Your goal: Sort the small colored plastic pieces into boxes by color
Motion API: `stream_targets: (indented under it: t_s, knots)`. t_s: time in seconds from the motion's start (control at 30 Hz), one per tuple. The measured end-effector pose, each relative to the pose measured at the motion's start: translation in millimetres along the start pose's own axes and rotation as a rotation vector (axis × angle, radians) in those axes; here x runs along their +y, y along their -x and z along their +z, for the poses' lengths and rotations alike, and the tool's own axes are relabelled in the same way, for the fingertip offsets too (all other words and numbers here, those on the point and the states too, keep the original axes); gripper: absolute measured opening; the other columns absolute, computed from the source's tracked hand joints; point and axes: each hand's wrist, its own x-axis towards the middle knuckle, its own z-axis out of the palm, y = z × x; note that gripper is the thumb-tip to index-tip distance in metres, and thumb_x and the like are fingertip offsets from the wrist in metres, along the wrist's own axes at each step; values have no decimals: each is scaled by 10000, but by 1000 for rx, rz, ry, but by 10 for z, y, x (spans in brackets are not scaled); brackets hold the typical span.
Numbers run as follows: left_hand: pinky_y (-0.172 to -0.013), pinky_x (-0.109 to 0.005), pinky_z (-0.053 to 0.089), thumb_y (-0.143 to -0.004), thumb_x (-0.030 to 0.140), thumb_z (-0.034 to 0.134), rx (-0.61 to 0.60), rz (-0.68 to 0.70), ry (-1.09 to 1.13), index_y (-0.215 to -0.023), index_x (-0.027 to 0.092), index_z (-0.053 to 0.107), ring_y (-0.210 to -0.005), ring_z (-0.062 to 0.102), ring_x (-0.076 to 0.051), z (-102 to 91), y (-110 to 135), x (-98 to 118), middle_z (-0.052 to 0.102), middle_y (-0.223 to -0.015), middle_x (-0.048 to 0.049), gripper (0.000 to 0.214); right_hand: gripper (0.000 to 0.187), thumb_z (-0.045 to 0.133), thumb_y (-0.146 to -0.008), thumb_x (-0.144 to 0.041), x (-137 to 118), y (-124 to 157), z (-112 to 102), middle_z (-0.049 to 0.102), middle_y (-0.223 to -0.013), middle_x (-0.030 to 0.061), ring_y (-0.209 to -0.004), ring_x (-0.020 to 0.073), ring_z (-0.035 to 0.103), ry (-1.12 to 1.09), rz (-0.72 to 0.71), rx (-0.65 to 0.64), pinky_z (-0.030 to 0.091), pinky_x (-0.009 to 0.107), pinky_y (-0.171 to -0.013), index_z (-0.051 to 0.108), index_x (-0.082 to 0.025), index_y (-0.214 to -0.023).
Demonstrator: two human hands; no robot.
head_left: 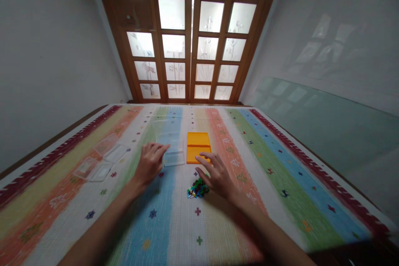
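Note:
My left hand (150, 163) rests palm down on the striped cloth, fingers apart, its fingertips touching the near corner of a clear plastic box (174, 158). My right hand (217, 176) hovers palm down with spread fingers just right of a small heap of coloured plastic pieces (197, 189), the index finger reaching toward the near edge of an orange tray (198, 146). Neither hand holds anything. A second clear box (170, 138) lies just beyond the first.
The multicoloured striped cloth (280, 166) covers a wide table. Several clear plastic lids or boxes (102, 162) lie at the left. A glass sheet (327, 120) leans on the right wall. Wooden doors with frosted panes (190, 45) stand behind.

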Motion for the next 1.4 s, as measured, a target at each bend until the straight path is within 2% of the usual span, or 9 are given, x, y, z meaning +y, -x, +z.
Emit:
stream_targets:
  t_s: [0.13, 0.23, 0.37, 0.5, 0.6, 0.73, 1.0, 1.27, 1.4]
  knots:
    - [-858, -393, 488, -1000, 83, 368, -13, 233, 127, -1294, 198, 597, -952, 587, -250, 133, 210, 473, 684, -992, -95, 389, 308, 543, -1009, -248, -204, 73, -27, 661, -1212, 146, -1036, 270, 581, 102, -54, -4, 481, 427, -907, 625, -213, -1303]
    - [-814, -348, 521, -1024, 99, 356, 18, 323, 192, -1206, 164, 597, -919, 592, -232, 242, 332, 720, 664, -940, -90, 309, 226, 515, -1003, -185, -261, 194, 10, 696, -1063, 109, -931, 253, 564, 143, -74, -48, 466, 396, -820, 676, -220, -1158]
    - [-781, -327, 553, -1020, 60, 321, 36, 409, 237, -1164, 145, 580, -850, 608, -204, 309, 380, 880, 662, -907, -68, 309, 191, 520, -966, -140, -257, 339, 18, 665, -903, 80, -863, 243, 529, 115, -87, -84, 437, 365, -741, 671, -187, -1072]
    - [-908, -367, 556, -1018, 92, 415, 119, 444, 215, -1274, 125, 529, -1030, 642, -222, 225, 310, 858, 700, -1088, -117, 282, 135, 558, -933, -114, -101, 385, -79, 656, -875, 66, -851, 234, 517, 137, -58, -97, 409, 351, -731, 663, -189, -972]
    - [-929, -374, 542, -1004, 119, 476, 185, 346, 125, -1293, 142, 534, -1061, 651, -226, 113, 244, 649, 700, -1130, -124, 297, 173, 551, -923, -67, 175, 407, -184, 669, -877, 57, -842, 229, 514, 193, -29, -102, 398, 347, -742, 661, -197, -947]
    - [-890, -410, 527, -998, 191, 467, 176, 204, -50, -1167, 142, 611, -967, 660, -255, 34, 219, 97, 715, -1034, -127, 227, 185, 550, -927, -68, 614, 498, -294, 665, -841, 57, -831, 234, 514, 261, 17, -113, 389, 345, -749, 669, -201, -878]
    - [-943, -502, 484, -905, 271, 390, -71, -279, -281, -1211, 50, 621, -1084, 614, -357, 34, 329, -934, 673, -1181, -230, 442, 234, 518, -984, -159, 968, 724, -286, 685, -825, 76, -834, 238, 533, 260, 172, -194, 369, 342, -749, 691, -188, -829]
    - [-992, -495, 479, -907, 261, 317, -274, -441, -354, -1248, -3, 623, -1094, 626, -357, 139, 363, -1254, 673, -1177, -247, 528, 254, 514, -993, -203, 1020, 737, -217, 682, -827, 80, -833, 238, 538, 206, 226, -218, 381, 333, -778, 707, -198, -827]
    - [-1002, -468, 494, -902, 263, 338, -253, -479, -276, -1224, 13, 644, -1096, 634, -348, 196, 371, -1323, 661, -1166, -241, 510, 265, 502, -999, -225, 1030, 740, -211, 670, -817, 85, -826, 240, 530, 187, 231, -203, 391, 334, -770, 707, -199, -833]
